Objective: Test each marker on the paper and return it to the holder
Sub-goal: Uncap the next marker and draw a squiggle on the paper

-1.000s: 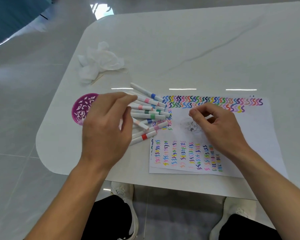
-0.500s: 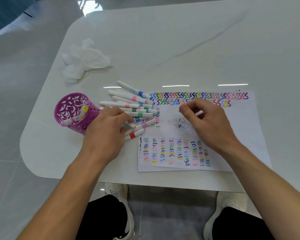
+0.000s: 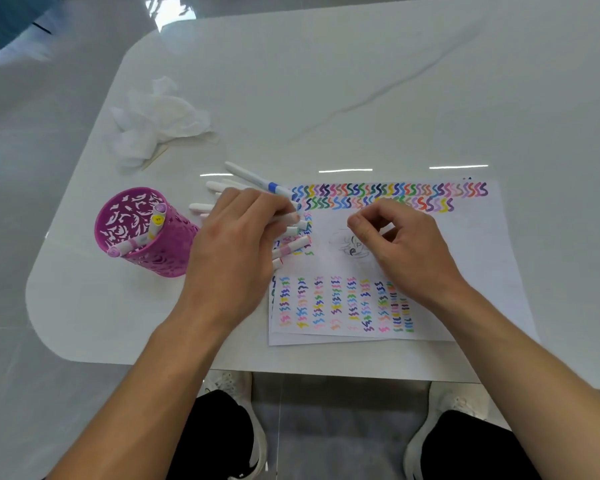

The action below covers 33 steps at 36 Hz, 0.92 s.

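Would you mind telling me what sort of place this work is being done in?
Probably an indoor room in a home or office, not a workshop: a glossy white marble-look table with rounded corners, a polished pale tiled floor, and ceiling lights reflected in both.

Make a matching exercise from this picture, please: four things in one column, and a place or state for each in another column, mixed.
Things:
1. holder
2. crumpled tissue
3. left hand
4. right hand

Places or states:
A. over the paper, fingers curled
B. lies far left on the table
C. stands left of the loose markers, with a few markers inside
D. over the pile of loose markers

Pairs: 1-C, 2-B, 3-D, 4-A
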Tool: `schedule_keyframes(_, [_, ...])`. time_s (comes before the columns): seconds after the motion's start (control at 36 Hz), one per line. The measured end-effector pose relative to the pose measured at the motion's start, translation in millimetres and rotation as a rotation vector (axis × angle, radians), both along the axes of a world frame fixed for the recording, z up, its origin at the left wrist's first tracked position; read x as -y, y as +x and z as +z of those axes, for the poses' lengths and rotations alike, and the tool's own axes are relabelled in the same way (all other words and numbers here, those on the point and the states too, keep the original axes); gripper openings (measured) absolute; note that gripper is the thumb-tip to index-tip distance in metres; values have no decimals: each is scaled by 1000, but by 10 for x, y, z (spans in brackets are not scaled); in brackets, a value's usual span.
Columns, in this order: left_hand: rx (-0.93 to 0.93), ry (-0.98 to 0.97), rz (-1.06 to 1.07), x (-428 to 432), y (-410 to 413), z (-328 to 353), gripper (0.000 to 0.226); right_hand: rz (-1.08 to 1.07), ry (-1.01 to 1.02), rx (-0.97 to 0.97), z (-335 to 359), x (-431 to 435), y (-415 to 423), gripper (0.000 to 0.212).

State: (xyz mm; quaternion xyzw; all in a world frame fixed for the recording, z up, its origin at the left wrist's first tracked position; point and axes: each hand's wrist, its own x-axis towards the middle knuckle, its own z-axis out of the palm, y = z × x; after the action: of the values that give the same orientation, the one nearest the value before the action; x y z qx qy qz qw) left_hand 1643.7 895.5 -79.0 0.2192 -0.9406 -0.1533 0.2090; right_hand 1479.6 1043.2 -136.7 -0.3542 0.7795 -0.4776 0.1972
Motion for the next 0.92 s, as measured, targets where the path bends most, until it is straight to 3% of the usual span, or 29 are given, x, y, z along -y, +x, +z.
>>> schedule_keyframes(0.22, [-230, 138, -77, -273, -196, 44, 11, 13, -38, -27, 73, -50, -6, 12])
schedule_keyframes(0.39, [-311, 284, -129, -403, -320, 18, 38, 52, -90, -45, 143, -90, 21, 11])
schedule_keyframes(0.58, [-402, 509, -83, -474, -476, -38, 22, 101, -138, -21, 250, -165, 6, 30])
schedule_keyframes(0.75, [-374, 616, -39, -526, -555, -129, 14, 46, -98, -124, 251, -236, 4, 16])
schedule_keyframes(0.92, [-210, 535, -12, -482, -597, -186, 6, 105, 165, -191, 250, -280, -102, 27])
